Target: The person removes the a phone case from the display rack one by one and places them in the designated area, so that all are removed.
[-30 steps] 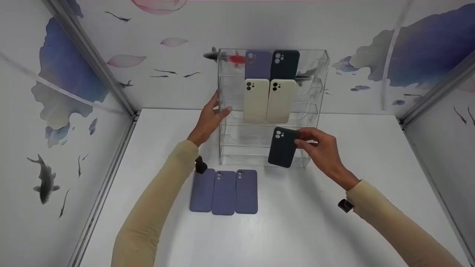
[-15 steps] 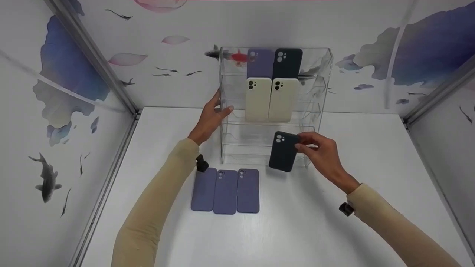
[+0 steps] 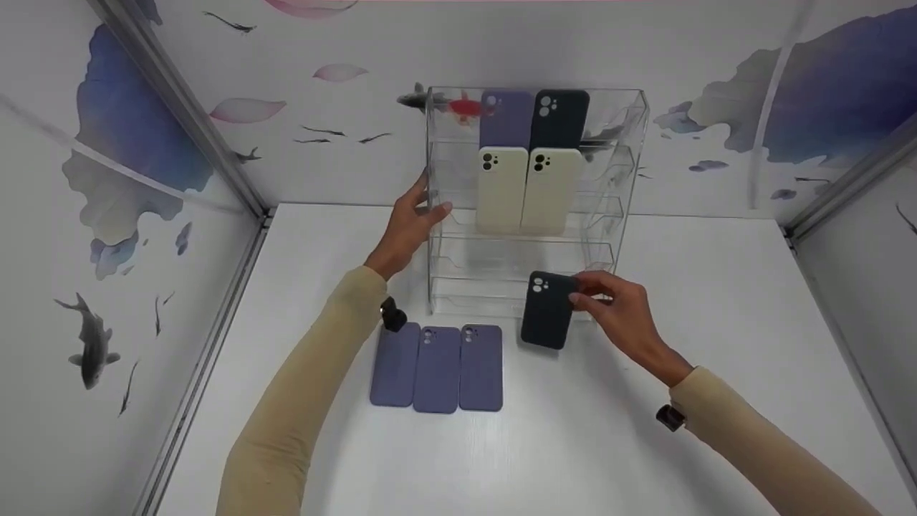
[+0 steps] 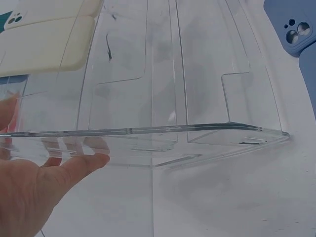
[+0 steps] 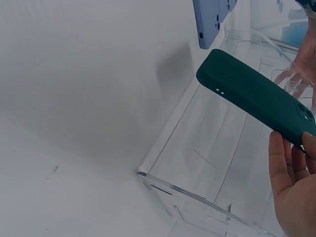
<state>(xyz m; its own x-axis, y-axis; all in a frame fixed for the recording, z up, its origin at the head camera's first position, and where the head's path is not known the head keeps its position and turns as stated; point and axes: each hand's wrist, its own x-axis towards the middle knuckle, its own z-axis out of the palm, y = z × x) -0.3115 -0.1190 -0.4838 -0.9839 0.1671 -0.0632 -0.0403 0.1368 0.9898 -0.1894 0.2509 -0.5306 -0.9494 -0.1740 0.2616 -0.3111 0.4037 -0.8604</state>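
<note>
In the head view my right hand [image 3: 617, 304] pinches a dark green phone case [image 3: 546, 312] by its right edge, between thumb and fingers. The case is tilted, camera cutout up, in front of the lower tiers of a clear acrylic rack [image 3: 473, 247]. The right wrist view shows the green case [image 5: 256, 91] raised over the rack, one end at the fingertips. My left hand [image 3: 405, 233] holds the rack's left side, thumb by its front edge, fingers along the outside. Higher on the rack stand two cream cases [image 3: 500, 197], a purple case [image 3: 506, 118] and another dark case [image 3: 560, 118].
Several purple phone cases [image 3: 437, 369] lie side by side on the white table [image 3: 587, 444], in front of the rack. White walls [image 3: 372, 165] with painted fish and petals enclose the table at the back and sides.
My right hand has moved the dark green case down and toward the table's front, away from the cream cases. My left hand has stayed on the rack's side.
</note>
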